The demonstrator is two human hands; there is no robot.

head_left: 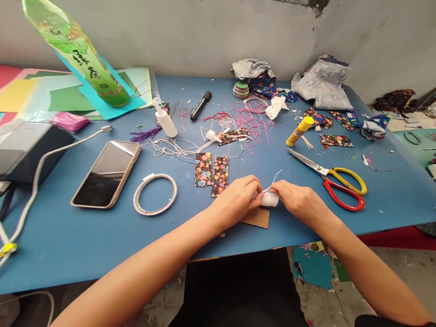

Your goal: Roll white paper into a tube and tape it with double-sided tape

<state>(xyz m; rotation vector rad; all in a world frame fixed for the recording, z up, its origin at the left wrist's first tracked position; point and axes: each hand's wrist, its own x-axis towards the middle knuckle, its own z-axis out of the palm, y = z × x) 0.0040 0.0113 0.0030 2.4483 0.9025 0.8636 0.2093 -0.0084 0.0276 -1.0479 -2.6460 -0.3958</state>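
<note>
At the front of the table my left hand [239, 197] and my right hand [298, 200] are close together, their fingers closed in a pinch. A thin white string [274, 180] passes between the fingertips, and one loose end sticks up. Right below it, between both hands, is a small white rounded piece [270, 199]; fingers cover its ends. Partly under my left hand lies a brown cardboard piece [258, 219]. Two floral fabric strips [203, 168] lie just beyond my left hand. Scissors [321, 170] with red and yellow handles rest to the right of my right hand.
A phone [106, 175] and a white tape roll [155, 194] lie left. Farther back are a glue bottle [166, 123], a black marker [201, 106], tangled pink string [250, 124] and a yellow glue stick [300, 131]. A tall green tea bottle [87, 63] stands back left.
</note>
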